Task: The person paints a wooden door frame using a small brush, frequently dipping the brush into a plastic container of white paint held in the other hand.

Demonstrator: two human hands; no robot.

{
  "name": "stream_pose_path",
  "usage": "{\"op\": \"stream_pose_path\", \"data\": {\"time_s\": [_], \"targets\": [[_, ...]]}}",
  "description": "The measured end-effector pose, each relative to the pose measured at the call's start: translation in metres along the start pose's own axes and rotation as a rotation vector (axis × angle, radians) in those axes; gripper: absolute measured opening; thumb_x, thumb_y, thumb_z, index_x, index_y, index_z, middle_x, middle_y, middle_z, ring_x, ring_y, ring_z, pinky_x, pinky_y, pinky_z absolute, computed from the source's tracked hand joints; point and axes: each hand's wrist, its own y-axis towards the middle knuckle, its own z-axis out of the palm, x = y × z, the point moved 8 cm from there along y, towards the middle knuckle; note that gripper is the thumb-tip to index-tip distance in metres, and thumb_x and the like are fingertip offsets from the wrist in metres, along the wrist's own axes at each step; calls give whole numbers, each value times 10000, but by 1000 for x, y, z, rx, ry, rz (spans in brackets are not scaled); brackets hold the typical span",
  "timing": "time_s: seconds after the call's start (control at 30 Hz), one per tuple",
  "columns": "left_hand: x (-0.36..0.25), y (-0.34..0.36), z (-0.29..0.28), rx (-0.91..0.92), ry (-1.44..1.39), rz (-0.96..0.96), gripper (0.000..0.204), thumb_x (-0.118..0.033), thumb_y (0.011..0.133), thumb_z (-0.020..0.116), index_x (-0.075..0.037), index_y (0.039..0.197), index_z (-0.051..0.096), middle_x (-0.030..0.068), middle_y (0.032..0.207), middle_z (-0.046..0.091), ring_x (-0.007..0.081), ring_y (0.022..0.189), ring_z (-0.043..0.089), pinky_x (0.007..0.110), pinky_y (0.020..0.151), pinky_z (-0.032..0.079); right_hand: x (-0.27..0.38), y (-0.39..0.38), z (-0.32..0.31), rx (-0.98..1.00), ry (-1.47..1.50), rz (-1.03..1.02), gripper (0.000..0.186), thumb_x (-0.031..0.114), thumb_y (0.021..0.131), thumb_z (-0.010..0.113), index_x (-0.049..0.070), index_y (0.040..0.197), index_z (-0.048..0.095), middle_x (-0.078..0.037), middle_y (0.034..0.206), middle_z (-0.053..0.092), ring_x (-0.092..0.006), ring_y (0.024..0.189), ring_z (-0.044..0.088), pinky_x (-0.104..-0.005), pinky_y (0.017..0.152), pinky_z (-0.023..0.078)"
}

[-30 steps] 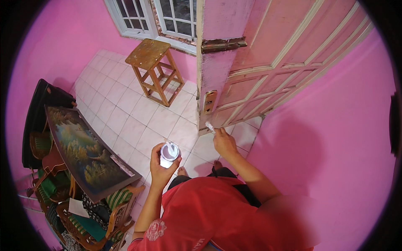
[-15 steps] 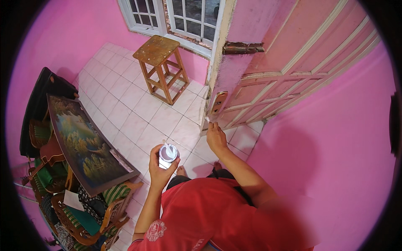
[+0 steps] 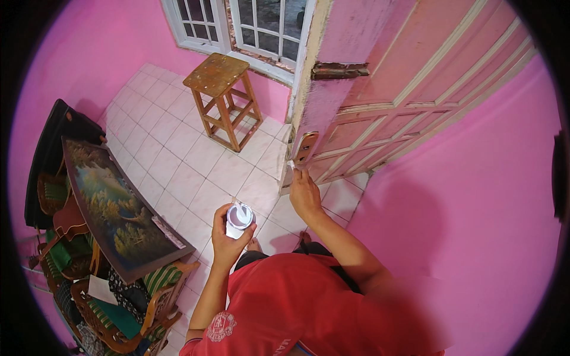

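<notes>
In my left hand (image 3: 228, 237) is a small round paint can (image 3: 240, 224), held upright with fingers and thumb around its side. White paint shows inside it, and a white-coated stick (image 3: 239, 209) leans over its rim. My right hand (image 3: 304, 193) pinches a slim tool with a white tip (image 3: 291, 164), which looks like a small paintbrush; its handle is mostly hidden by the fingers. That tip meets the edge of the pink door (image 3: 380, 118), just below and left of the brass lock plate (image 3: 306, 147).
A wooden stool (image 3: 217, 74) stands beyond my hands, under the white-framed window (image 3: 270, 29). To the left, a framed landscape painting (image 3: 119, 202) leans on piled chairs (image 3: 160, 285) with green striped cushions. A pink wall (image 3: 463, 225) rises on my right.
My right hand has moved slightly up along the door edge, bringing the white tip closer to the lock plate. My left hand keeps the can nearly still. The view has shifted a little.
</notes>
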Motion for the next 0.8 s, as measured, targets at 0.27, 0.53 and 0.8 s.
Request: {"op": "stream_pose_path", "data": {"time_s": [0.27,0.53,0.8], "targets": [[0,1,2,0,-15,17,650,-109,747,869,-28,1291,523,103,1214,594,213,1164,590,349,1027,458,27,0,-57,-63,-9,-22,250,61,955,539,-50,1179,546,-246,1092,592,-419,951,672,-482,793,580],[2,0,-1,-20,-33,15,649,-123,748,873,-31,1290,529,99,1216,595,215,1158,591,350,1025,459,19,-24,-56,31,105,22,331,118,970,539,-25,1268,539,-240,1151,581,-442,952,670,-516,805,558],[0,3,-5,-32,10,35,664,-150,748,882,-33,1301,534,105,1235,601,225,1179,590,367,1050,451,-19,-27,9,119,90,58,297,137,951,554,-31,1195,576,-255,1131,639,-422,932,692,-483,796,581]]}}
